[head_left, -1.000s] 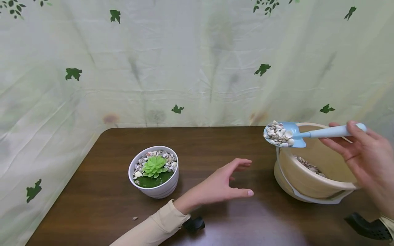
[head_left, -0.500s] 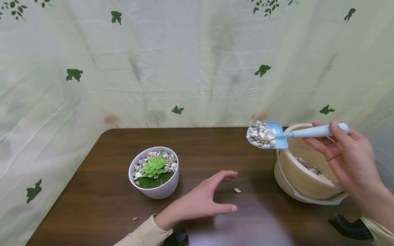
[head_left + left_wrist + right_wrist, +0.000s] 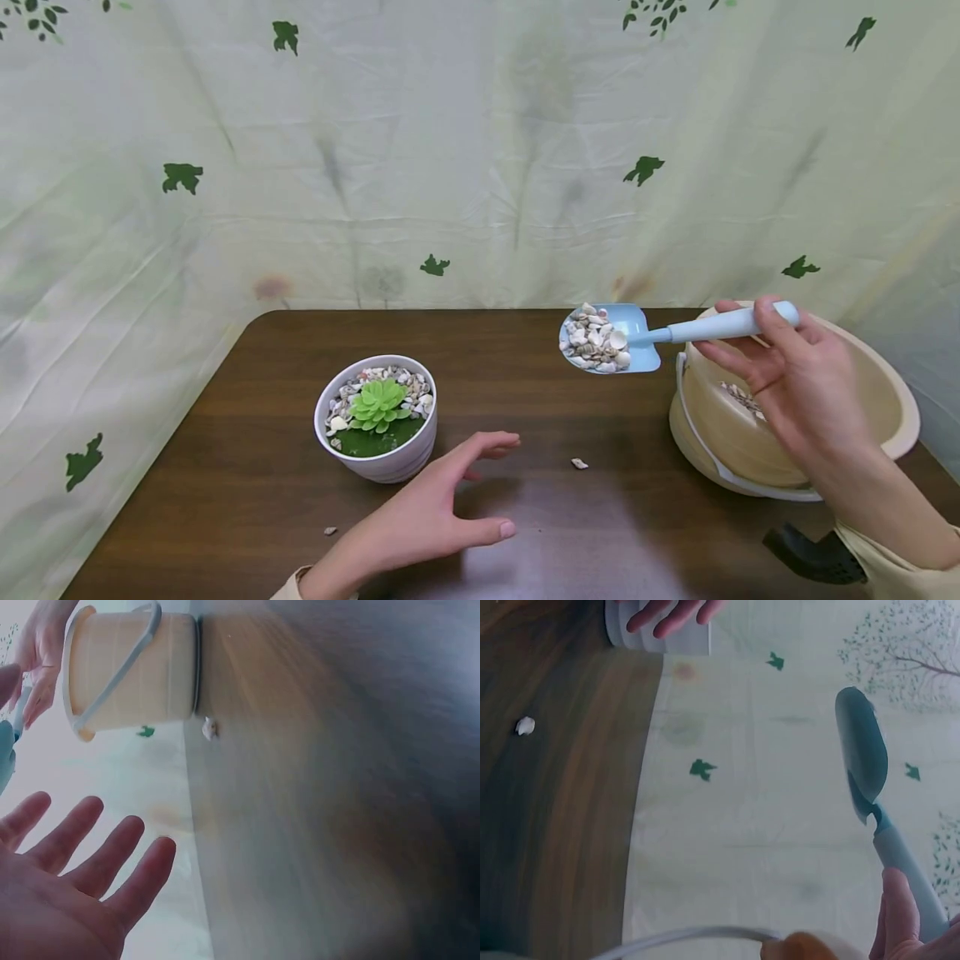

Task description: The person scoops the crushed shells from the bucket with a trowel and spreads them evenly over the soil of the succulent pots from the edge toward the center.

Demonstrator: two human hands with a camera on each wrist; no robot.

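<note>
My right hand (image 3: 802,383) grips the pale handle of a light blue hand shovel (image 3: 637,340), its blade heaped with small shells (image 3: 594,340). The shovel is level above the table, left of a beige bucket (image 3: 697,408) that my right hand partly covers in the head view. Seen from the right wrist, the underside of the blade (image 3: 864,742) shows. My left hand (image 3: 427,504) holds nothing; its fingers are spread and relaxed, just right of a white pot (image 3: 375,467). In that pot, a green succulent (image 3: 377,406) sits among shells, with bare green moss (image 3: 378,442) at the front.
One loose shell (image 3: 579,463) lies on the brown table (image 3: 525,400) between pot and bucket, another small shell (image 3: 330,531) near the front left. More shells (image 3: 742,398) are inside the bucket. A patterned cloth (image 3: 480,150) hangs behind the table.
My right hand has carried the loaded shovel left, away from over the bucket. My left hand has moved left and nearer me, toward the pot, uncovering a loose shell on the table.
</note>
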